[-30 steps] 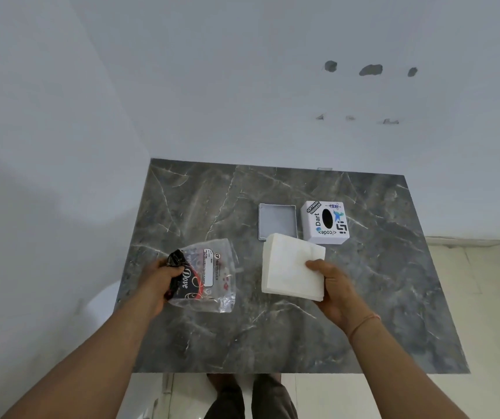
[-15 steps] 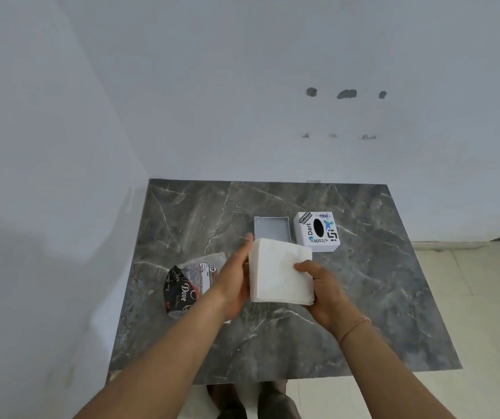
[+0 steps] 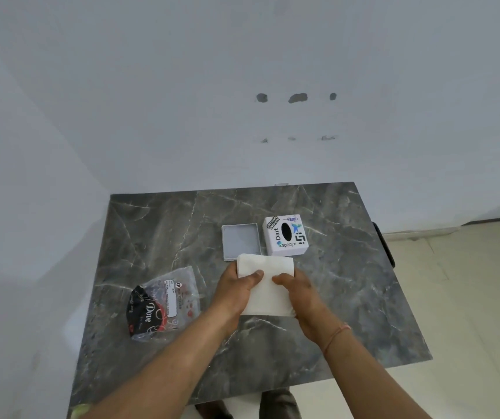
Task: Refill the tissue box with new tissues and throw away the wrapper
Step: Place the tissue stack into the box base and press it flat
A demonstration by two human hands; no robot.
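Count on the table point(image 3: 363, 297): one stack of white tissues point(image 3: 268, 287), one emptied plastic wrapper point(image 3: 164, 303), one white box top with the oval slot point(image 3: 285, 235), one shallow grey tray point(image 3: 241, 241). Two hands in view.

The left hand point(image 3: 233, 293) gripped the left side of the tissue stack, thumb curled over its top face, remaining fingers hidden behind it. The right hand point(image 3: 297, 293) gripped the right side likewise, thumb on top. Both were closed around the stack, which sat between them just in front of the tray, its far edge overlapping the tray's near edge in the view; whether it rested on the table could not be told.

The tray and box top lay side by side, apart, box top to the right. The wrapper lay flat to the left of the left forearm, clear of it.

Open marble remained along the far edge, the right side and the near right corner. The table's left and far edges met the white walls.
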